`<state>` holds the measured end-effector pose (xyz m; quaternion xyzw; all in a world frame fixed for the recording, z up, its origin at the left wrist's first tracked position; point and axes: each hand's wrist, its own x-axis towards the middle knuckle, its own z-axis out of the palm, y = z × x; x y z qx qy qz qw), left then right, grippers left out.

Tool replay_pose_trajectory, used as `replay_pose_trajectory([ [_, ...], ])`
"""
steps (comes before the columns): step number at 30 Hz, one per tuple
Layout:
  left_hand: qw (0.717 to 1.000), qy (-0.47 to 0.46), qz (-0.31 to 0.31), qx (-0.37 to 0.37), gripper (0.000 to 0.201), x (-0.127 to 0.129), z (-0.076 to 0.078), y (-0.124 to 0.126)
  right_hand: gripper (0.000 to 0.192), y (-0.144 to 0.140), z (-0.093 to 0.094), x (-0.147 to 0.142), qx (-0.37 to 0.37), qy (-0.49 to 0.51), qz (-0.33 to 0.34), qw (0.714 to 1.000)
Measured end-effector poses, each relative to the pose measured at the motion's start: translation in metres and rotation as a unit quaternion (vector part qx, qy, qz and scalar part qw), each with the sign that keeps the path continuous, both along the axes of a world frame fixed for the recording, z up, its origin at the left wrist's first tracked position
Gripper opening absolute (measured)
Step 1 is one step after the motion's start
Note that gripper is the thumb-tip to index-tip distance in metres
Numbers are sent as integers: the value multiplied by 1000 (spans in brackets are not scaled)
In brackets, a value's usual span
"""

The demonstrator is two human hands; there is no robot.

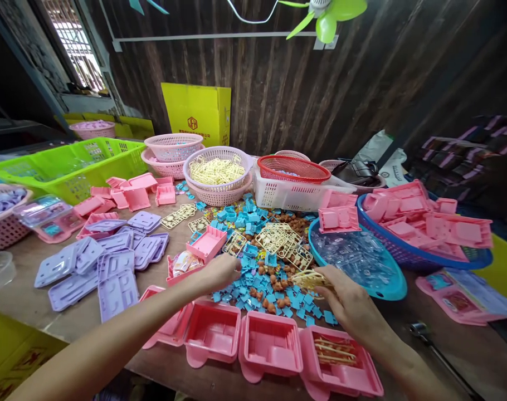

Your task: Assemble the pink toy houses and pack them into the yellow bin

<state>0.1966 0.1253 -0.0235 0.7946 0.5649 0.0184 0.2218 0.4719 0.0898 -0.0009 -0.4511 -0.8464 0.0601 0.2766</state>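
Note:
My left hand [220, 271] reaches over the table and rests its fingers on the pile of small blue plastic pieces [274, 284], beside a pink tray with a sticker sheet [185, 262]. My right hand [349, 303] pinches a cream plastic parts frame [311, 278] above the same pile. Several open pink plastic cases [270, 342] line the near edge; the rightmost pink case [337, 356] holds a cream frame. More cream frames [278, 239] and small brown pieces [278, 278] lie among the blue ones.
Lilac lids [107, 262] lie at the left. A blue basket of clear parts [362, 259] and another with pink cases [424, 223] stand at the right. Pink, red and white baskets [220, 172], a green crate [69, 164] and a yellow box [197, 114] stand behind.

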Motion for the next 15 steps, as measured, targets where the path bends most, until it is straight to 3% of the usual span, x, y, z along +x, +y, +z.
replay_pose_trajectory([
  [3, 1000, -24, 11, 12, 24, -4, 9, -9, 16, -3, -5, 5, 27, 12, -1, 1000],
  [7, 973, 29, 212, 92, 34, -53, 19, -1, 16, -5, -8, 7, 66, 15, 11, 998],
  [9, 951, 96, 282, 78, 37, -85, 19, 11, 16, -6, -8, 3, 60, 16, 18, 998],
  [12, 961, 112, 254, -12, 23, -121, 8, 27, 17, -8, -6, -7, 50, 24, 32, 998],
  [15, 969, 85, 215, -82, 34, -133, -6, 31, 18, -10, -5, -19, 53, 23, 55, 997],
])
